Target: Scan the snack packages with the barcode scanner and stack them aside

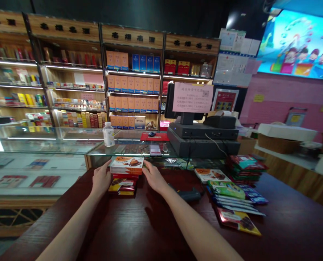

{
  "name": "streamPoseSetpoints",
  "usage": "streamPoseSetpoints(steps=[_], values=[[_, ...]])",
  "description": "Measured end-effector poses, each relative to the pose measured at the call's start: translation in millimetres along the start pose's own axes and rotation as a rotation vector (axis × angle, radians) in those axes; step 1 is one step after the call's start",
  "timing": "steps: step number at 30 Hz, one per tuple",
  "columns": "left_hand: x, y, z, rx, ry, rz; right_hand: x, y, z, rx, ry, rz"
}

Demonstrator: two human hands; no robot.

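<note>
A short stack of white-and-orange snack boxes (127, 162) with a pastry-like picture on top is gripped between my two hands. My left hand (101, 178) presses against its left end, with the fingers pointing forward. At the right end, my right hand (154, 176) has its thumb and fingers on the side of the boxes. Just in front of and below the boxes sit several yellow-and-red snack packets (122, 185) on the dark wooden counter (129, 224). Whether the boxes rest on something behind these packets cannot be made out.
Right of my hands lie a black handheld scanner (190, 195), another snack box (212, 175), a green packet (227, 190) and a red packet pile (245, 167). A white bottle (108, 134) stands on the glass case. Behind are a cash register (202, 134) and shelves.
</note>
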State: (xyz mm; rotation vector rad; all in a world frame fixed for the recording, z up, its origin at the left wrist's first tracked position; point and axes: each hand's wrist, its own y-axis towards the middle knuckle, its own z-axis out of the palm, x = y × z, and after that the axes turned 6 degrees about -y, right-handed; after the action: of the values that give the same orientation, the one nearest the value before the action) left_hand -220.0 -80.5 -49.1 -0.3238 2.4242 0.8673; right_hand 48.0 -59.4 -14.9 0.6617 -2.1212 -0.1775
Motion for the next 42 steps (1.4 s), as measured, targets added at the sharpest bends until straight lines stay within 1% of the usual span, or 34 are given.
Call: streamPoseSetpoints(steps=[3,7,15,22,29,36,42], values=[[-20.1,-6.5,-2.9,-0.019,-0.043,-0.024,3.2,-5.8,-12.2,-0.011,-0.036,0.001],[-45.8,-14.2,-2.2,-0.002,-0.044,0.006,-0.4,-13.5,-28.3,-0.025,-0.065,0.0],[-92.1,-26.4,16.0,0.046,-0.088,0.139,-20.4,-28.4,-56.8,-0.063,-0.09,0.027],[-140.3,-37.8,43.3,0.131,-0.171,0.281,-49.9,-44.5,-87.1,-0.101,-0.123,0.039],[-195.8,-52.6,77.3,0.259,-0.2,0.355,-85.2,-62.7,-128.5,-0.151,-0.175,0.097],[-249.0,-62.5,108.7,0.418,-0.141,0.427,-126.2,-75.9,-167.7,-0.221,-0.251,0.147],[-286.6,-63.9,132.2,0.521,-0.045,0.487,-152.5,-86.7,-201.6,-0.246,-0.331,0.206]])
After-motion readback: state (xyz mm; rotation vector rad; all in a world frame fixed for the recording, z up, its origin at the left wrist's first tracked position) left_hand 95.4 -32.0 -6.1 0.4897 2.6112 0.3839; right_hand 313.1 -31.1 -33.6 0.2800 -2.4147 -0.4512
